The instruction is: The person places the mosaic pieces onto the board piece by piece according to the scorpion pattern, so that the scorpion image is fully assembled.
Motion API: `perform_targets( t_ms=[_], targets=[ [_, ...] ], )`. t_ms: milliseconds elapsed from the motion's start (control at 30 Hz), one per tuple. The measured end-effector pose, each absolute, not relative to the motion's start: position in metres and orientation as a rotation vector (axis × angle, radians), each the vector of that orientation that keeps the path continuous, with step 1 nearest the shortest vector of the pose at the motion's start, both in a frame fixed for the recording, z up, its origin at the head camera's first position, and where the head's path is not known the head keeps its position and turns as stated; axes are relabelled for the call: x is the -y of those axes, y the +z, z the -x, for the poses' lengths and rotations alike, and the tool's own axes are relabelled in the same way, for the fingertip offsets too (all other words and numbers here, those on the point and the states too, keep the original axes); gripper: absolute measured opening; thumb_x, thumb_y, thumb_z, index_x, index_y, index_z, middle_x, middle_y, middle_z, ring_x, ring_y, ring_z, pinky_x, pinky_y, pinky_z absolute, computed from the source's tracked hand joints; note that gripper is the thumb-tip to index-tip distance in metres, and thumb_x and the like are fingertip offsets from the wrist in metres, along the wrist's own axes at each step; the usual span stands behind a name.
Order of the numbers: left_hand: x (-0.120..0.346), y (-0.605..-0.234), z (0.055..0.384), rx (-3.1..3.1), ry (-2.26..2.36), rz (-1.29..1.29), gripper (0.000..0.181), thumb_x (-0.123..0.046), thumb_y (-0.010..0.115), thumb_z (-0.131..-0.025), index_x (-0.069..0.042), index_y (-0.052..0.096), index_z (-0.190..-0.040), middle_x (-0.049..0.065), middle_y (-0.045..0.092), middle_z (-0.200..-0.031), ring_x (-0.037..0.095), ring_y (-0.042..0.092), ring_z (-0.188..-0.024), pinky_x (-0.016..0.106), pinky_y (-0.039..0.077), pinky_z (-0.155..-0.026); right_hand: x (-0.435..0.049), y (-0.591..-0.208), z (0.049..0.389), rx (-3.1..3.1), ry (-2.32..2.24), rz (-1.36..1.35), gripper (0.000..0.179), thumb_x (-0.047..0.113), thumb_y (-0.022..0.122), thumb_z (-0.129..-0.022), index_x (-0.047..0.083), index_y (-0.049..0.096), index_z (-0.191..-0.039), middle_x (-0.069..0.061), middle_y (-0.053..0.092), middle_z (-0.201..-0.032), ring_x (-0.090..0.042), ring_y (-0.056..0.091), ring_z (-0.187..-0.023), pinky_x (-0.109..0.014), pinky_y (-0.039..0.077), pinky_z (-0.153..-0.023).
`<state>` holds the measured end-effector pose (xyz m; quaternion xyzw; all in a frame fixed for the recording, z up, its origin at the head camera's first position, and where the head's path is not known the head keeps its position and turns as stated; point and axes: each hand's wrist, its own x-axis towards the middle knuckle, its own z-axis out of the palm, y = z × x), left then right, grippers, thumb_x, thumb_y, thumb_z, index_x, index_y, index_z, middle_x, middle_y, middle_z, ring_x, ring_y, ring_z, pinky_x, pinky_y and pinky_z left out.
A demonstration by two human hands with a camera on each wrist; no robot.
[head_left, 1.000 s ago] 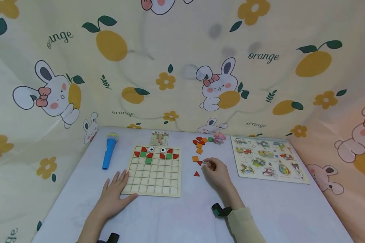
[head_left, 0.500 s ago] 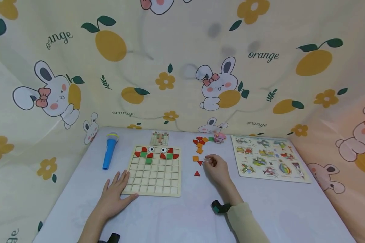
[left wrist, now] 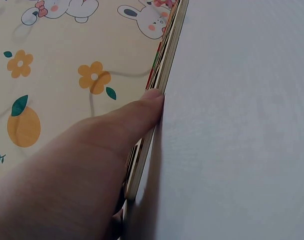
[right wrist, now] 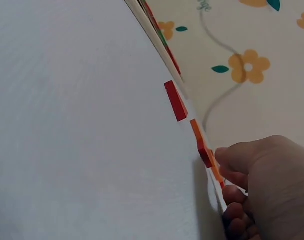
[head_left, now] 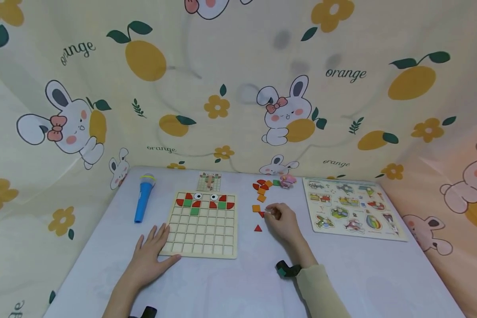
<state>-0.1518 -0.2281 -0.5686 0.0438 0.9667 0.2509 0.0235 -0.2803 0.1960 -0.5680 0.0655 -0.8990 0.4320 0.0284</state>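
My left hand (head_left: 146,255) lies with fingers spread at the near left corner of a wooden grid board (head_left: 198,240). In the left wrist view its thumb (left wrist: 142,107) rests on the board's edge. Red and green pieces and two round eye pieces fill some far cells. Right of the board, my right hand (head_left: 284,223) has curled fingers, with thumb and index tips right at a small red triangle (head_left: 261,214). An orange square (head_left: 256,208) lies just beyond it. Another red triangle (head_left: 258,228) sits nearer; I cannot tell whether the fingers pinch the first one.
More red and orange pieces (head_left: 261,198) lie farther back, beside a green square (head_left: 276,182) and a pink figure (head_left: 288,181). A pattern card (head_left: 209,181) is behind the board. A blue toy microphone (head_left: 144,199) lies left, a picture puzzle board (head_left: 353,210) right.
My right hand has shifted slightly left, and its fingertips now overlap part of the red triangle. My left hand stays on the board.
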Motion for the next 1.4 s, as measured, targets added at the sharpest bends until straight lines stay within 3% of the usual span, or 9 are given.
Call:
perform_targets(
  t_ms=[367, 500, 667, 733, 967, 1233, 1400],
  targets=[
    [0.228, -0.568, 0.151, -2.998, 0.791, -0.141, 0.107, -0.068, 0.070, -0.092, -0.001, 0.031, -0.165, 0.021, 0.025, -0.173, 0.050, 0.011, -0.161, 0.074, 0.001, -0.125, -0.183, -0.556, 0.308, 2.761, 1.368, -0.078, 0.032, 0.022, 0.066, -0.106, 0.009, 0.069, -0.135, -0.010, 0.062, -0.101, -0.026, 0.054, -0.095, -0.033, 0.047, -0.080],
    [0.228, -0.568, 0.150, -2.999, 0.804, -0.155, 0.105, -0.067, 0.069, -0.092, -0.001, 0.032, -0.165, 0.021, 0.026, -0.173, 0.050, 0.012, -0.161, 0.074, 0.001, -0.125, -0.181, -0.555, 0.331, 2.837, 1.173, -0.122, 0.038, 0.017, 0.061, -0.106, 0.009, 0.065, -0.143, -0.008, 0.058, -0.087, -0.024, 0.051, -0.080, -0.032, 0.041, -0.069],
    [0.228, -0.567, 0.150, -2.998, 0.815, -0.154, 0.105, -0.067, 0.070, -0.092, -0.001, 0.032, -0.165, 0.021, 0.027, -0.172, 0.050, 0.013, -0.161, 0.075, 0.002, -0.125, -0.180, -0.552, 0.357, 2.981, 0.993, -0.083, 0.047, 0.016, 0.053, -0.105, 0.015, 0.060, -0.152, -0.003, 0.043, -0.070, -0.019, 0.039, -0.058, -0.030, 0.028, -0.054],
    [0.227, -0.567, 0.150, -2.998, 0.819, -0.155, 0.104, -0.066, 0.070, -0.093, -0.001, 0.032, -0.165, 0.020, 0.027, -0.172, 0.050, 0.013, -0.161, 0.075, 0.002, -0.125, -0.180, -0.550, 0.362, 3.023, 0.975, -0.066, 0.047, 0.015, 0.053, -0.104, 0.016, 0.061, -0.150, -0.003, 0.042, -0.070, -0.020, 0.038, -0.058, -0.030, 0.028, -0.054],
    [0.227, -0.565, 0.149, -3.008, 0.800, -0.152, 0.104, -0.066, 0.070, -0.092, -0.001, 0.033, -0.164, 0.019, 0.029, -0.172, 0.049, 0.014, -0.161, 0.075, 0.004, -0.125, -0.182, -0.545, 0.364, 3.023, 0.960, -0.081, 0.038, 0.015, 0.059, -0.103, 0.011, 0.067, -0.139, -0.011, 0.062, -0.089, -0.026, 0.052, -0.075, -0.032, 0.037, -0.064],
    [0.229, -0.566, 0.150, -3.008, 0.805, -0.149, 0.104, -0.066, 0.070, -0.092, -0.001, 0.033, -0.164, 0.019, 0.028, -0.172, 0.049, 0.014, -0.161, 0.074, 0.003, -0.125, -0.188, -0.550, 0.359, 2.903, 1.021, -0.116, 0.031, 0.014, 0.065, -0.102, 0.000, 0.070, -0.129, -0.014, 0.066, -0.093, -0.028, 0.056, -0.085, -0.036, 0.048, -0.076],
    [0.229, -0.567, 0.150, -3.014, 0.797, -0.149, 0.105, -0.067, 0.070, -0.092, -0.001, 0.033, -0.164, 0.019, 0.029, -0.172, 0.049, 0.014, -0.161, 0.074, 0.003, -0.125, -0.192, -0.553, 0.356, 2.883, 1.073, -0.185, 0.026, 0.013, 0.066, -0.103, -0.003, 0.069, -0.124, -0.013, 0.061, -0.086, -0.027, 0.054, -0.082, -0.035, 0.045, -0.073]
  ],
)
